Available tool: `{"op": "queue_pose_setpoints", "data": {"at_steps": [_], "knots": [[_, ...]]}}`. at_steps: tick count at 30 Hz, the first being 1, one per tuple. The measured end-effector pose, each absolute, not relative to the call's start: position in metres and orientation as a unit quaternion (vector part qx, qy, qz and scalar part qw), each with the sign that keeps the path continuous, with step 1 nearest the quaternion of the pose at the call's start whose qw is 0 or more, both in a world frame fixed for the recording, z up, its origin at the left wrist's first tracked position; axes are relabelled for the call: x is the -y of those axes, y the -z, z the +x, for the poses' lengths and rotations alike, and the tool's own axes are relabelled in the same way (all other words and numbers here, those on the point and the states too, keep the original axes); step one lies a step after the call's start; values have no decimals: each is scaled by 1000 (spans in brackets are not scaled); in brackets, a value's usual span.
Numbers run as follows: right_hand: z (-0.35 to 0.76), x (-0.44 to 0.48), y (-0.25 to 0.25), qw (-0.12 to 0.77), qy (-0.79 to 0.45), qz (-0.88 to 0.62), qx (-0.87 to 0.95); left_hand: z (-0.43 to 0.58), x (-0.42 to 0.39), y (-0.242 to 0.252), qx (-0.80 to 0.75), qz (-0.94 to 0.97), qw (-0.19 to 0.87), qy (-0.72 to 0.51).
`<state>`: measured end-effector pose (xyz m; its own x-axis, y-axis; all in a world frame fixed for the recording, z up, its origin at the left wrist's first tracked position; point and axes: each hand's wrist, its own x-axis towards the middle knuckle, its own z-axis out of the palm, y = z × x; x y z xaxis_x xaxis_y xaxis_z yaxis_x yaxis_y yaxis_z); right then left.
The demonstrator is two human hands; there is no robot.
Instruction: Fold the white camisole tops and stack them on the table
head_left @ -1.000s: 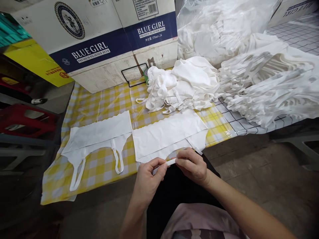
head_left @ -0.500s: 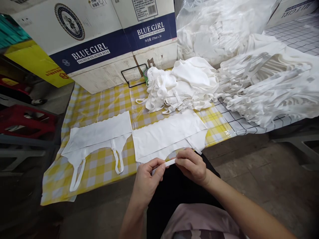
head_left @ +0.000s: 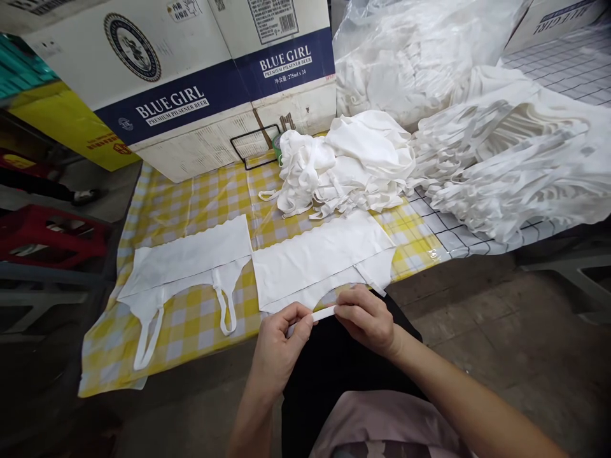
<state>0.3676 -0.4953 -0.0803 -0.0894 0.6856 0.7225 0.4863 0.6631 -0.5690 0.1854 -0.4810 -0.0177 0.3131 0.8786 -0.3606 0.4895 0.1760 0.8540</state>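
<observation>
My left hand (head_left: 279,346) and my right hand (head_left: 367,318) both pinch a narrow white strap (head_left: 323,313) stretched between them at the table's near edge. The strap belongs to a flat white garment (head_left: 319,257) spread on the yellow checked tablecloth (head_left: 191,318) just beyond my fingers. A second white garment (head_left: 191,261) lies flat to its left, with two strap loops hanging toward me. Behind them sits a crumpled heap of white garments (head_left: 348,165).
A Blue Girl beer carton (head_left: 191,83) stands at the back of the table. At right lie stacked white garments (head_left: 515,165) and a clear bag of more (head_left: 410,57). Red stools (head_left: 48,232) are on the left. Bare concrete floor lies at right.
My hands keep the same pinch on the strap. The view has shifted slightly; nothing on the table has moved.
</observation>
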Motion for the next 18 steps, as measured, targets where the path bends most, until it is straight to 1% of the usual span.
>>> {"op": "queue_pose_setpoints", "data": {"at_steps": [12, 16, 18], "knots": [[371, 499, 81, 546, -57, -377, 746, 183, 483, 16, -549, 618, 534, -180], [372, 501, 80, 543, -80, -372, 749, 183, 484, 17, -549, 617, 532, -184], [372, 500, 76, 535, -123, -379, 745, 183, 484, 18, -546, 612, 538, -196]]}}
